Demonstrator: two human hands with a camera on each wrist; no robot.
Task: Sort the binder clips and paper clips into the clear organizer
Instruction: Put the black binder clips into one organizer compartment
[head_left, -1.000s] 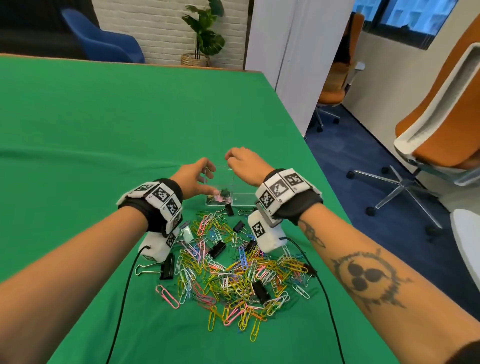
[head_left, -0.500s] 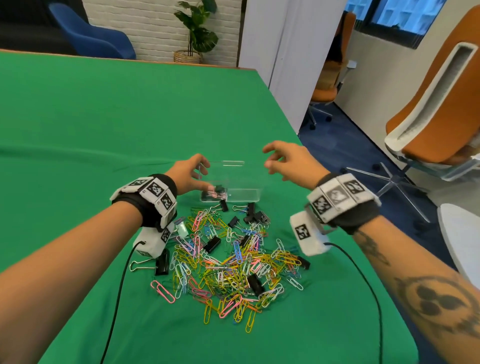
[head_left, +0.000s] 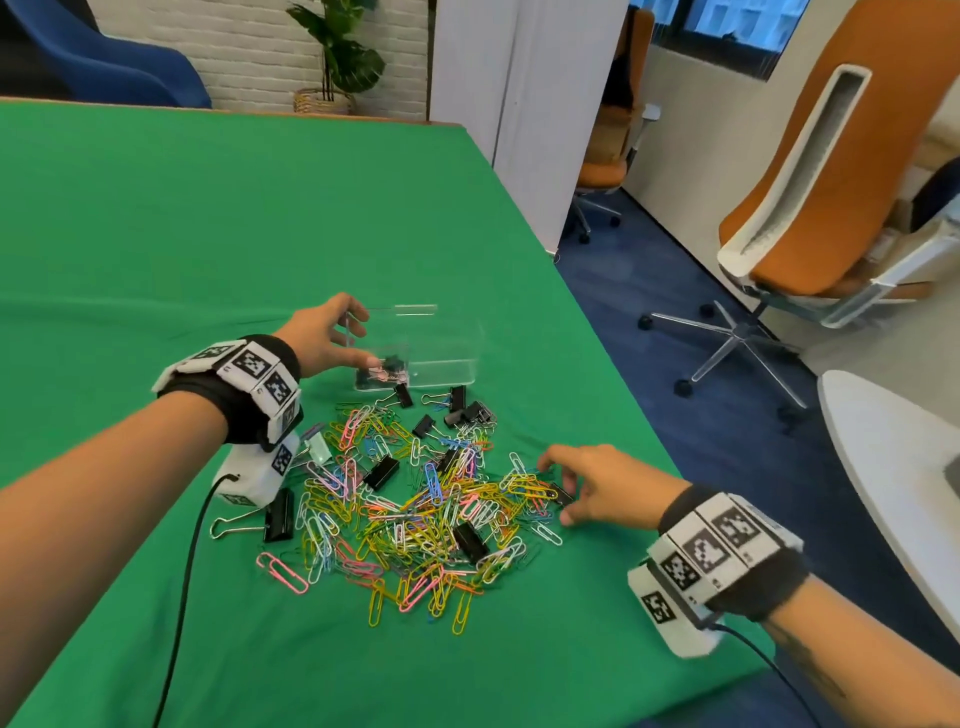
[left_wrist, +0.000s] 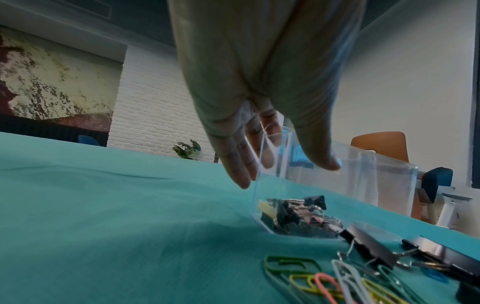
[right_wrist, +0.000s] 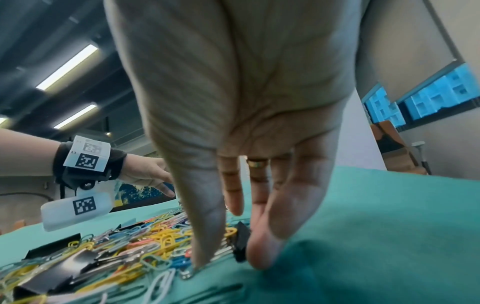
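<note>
The head camera looks forward and down from above the green cloth-covered table (head_left: 208, 234), taking in both forearms, the heap of coloured wire paper clips (head_left: 415, 504) and office chairs beyond the table edge. The left wrist camera sits low, close under the left hand (left_wrist: 259, 82), facing along its fingers toward the clear plastic organizer box (left_wrist: 350, 174). The right wrist camera sits equally low under the right hand (right_wrist: 246, 102), facing across the heap. All three views share the heap; the right wrist view also catches the left hand.
</note>
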